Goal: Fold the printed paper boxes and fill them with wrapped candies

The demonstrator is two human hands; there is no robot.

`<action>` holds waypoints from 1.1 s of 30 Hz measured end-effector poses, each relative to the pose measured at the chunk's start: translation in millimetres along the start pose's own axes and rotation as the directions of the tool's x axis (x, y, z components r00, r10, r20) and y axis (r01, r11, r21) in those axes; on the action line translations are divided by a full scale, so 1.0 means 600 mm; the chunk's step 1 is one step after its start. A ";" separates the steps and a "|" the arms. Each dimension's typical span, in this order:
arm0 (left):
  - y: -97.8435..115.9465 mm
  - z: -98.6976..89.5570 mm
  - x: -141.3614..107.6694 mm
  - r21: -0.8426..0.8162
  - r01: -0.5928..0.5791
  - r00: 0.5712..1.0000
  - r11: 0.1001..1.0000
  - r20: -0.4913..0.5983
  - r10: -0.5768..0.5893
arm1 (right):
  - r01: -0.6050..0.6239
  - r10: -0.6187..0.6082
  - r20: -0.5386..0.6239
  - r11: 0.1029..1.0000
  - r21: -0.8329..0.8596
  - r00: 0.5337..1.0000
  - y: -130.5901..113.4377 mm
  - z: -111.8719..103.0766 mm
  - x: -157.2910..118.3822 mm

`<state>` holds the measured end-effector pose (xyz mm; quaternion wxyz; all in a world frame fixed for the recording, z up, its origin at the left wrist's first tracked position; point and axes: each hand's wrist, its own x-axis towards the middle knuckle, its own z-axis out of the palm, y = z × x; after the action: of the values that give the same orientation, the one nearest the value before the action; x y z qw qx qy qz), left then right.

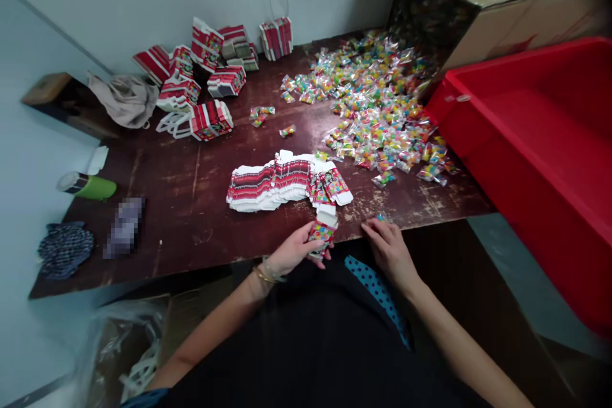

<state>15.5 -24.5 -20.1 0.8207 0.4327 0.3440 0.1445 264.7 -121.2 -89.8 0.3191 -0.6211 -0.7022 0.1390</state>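
My left hand (299, 248) is closed around a small printed candy box (323, 236), red with bright colours, its white top flap standing up. Over the table's front edge, my right hand (389, 248) has its fingers curled together. A shiny bluish bit of a candy packet (381, 217) shows at those fingers; most of it is hidden. Just beyond my left hand lies a fanned row of flat red-and-white boxes (268, 183), with its right end closest to the held box. A loose heap of clear-wrapped colourful candy packets (373, 108) spreads over the table beyond my right hand.
A large red tub (521, 134) stands at the right, beside an open cardboard carton (507, 25). Bundles of boxes (210, 118) sit at the back left of the dark table (191, 223). A green tumbler (95, 187), cloths and a wooden box (62, 99) occupy the left.
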 end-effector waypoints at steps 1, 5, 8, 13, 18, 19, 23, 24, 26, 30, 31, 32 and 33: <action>-0.007 0.010 0.013 -0.021 -0.015 1.000 1.000 -0.021 0.015 | 0.020 -0.022 0.030 0.998 0.063 0.999 -0.002 -0.002 -0.001; -0.021 0.032 0.035 -0.027 -0.020 0.997 0.999 -0.078 0.018 | -0.003 -0.012 0.058 0.968 0.251 0.998 -0.038 -0.023 0.013; -0.024 0.036 0.030 0.022 -0.013 0.996 1.000 -0.090 0.015 | -0.136 0.152 -0.007 0.901 0.411 0.988 -0.087 -0.044 0.043; -0.014 0.044 0.011 0.191 -0.007 0.998 0.982 -0.062 0.019 | -0.264 0.242 0.120 0.750 0.607 0.963 -0.116 -0.058 0.111; -0.004 0.049 -0.001 0.247 -0.048 0.992 0.968 -0.104 0.076 | -0.119 0.081 0.098 0.858 0.499 0.992 -0.108 -0.045 0.128; -0.005 0.050 0.000 0.222 -0.055 0.990 0.974 -0.118 0.083 | -0.062 0.021 0.096 0.893 0.446 0.995 -0.110 -0.040 0.124; -0.022 0.050 0.007 0.021 -0.049 0.978 0.999 -0.204 0.053 | -0.111 0.100 0.050 0.832 0.543 0.994 -0.117 -0.019 0.100; -0.026 0.049 0.009 -0.013 -0.045 0.972 0.999 -0.231 0.041 | -0.213 0.209 0.084 0.738 0.640 0.974 -0.117 -0.014 0.094; -0.029 0.046 0.013 -0.034 -0.035 0.966 0.999 -0.258 0.025 | -0.438 0.361 0.290 0.448 0.779 0.886 -0.116 -0.007 0.086; -0.018 0.040 0.011 0.042 -0.041 0.979 0.998 -0.196 0.048 | -0.671 0.264 0.636 0.063 0.739 0.725 -0.113 -0.009 0.085; -0.013 0.040 0.009 0.087 -0.051 0.984 0.995 -0.164 0.065 | -0.682 0.251 0.653 0.043 0.730 0.715 -0.113 -0.011 0.087; -0.009 0.040 0.007 0.145 -0.068 0.987 0.987 -0.136 0.088 | -0.685 0.246 0.656 0.047 0.727 0.714 -0.114 -0.014 0.090; -0.005 0.041 0.005 0.209 -0.085 0.987 0.974 -0.114 0.111 | -0.683 0.239 0.652 0.077 0.727 0.720 -0.115 -0.018 0.093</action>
<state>34.4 -39.4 -14.4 0.7409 0.5209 0.3857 0.1758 215.7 -83.0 -25.6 0.4216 -0.4525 -0.2730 0.7369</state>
